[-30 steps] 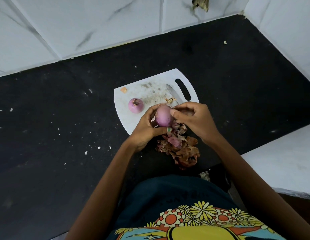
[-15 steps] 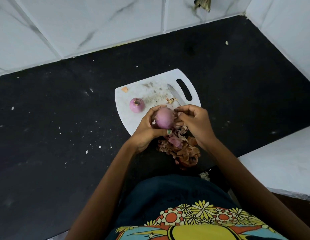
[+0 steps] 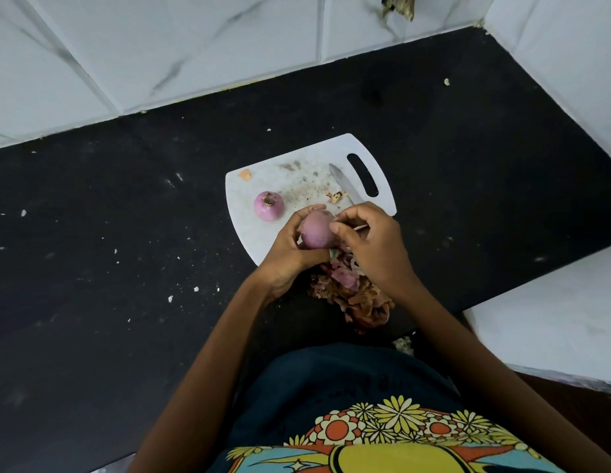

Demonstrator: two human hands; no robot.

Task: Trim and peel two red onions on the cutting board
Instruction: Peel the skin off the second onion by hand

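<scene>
A white cutting board (image 3: 263, 240) with a handle slot lies on the black counter. One peeled red onion (image 3: 268, 206) sits on its left part. My left hand (image 3: 290, 252) grips a second red onion (image 3: 317, 231) just above the board's near edge. My right hand (image 3: 372, 247) is curled against that onion's right side, fingertips pinching at its skin. A knife blade (image 3: 345, 183) rests on the board beside the handle slot; its handle is hidden behind my right hand.
A heap of brown and purple onion peels (image 3: 351, 295) lies on the counter at the board's near edge. White crumbs dot the black counter (image 3: 126, 250). Marble-tiled walls stand behind and to the right; a white ledge (image 3: 553, 322) is at the right.
My right hand's fingers have shifted up along the onion's right side, and the onion has turned slightly in my left hand. The other onion and the knife stayed put.
</scene>
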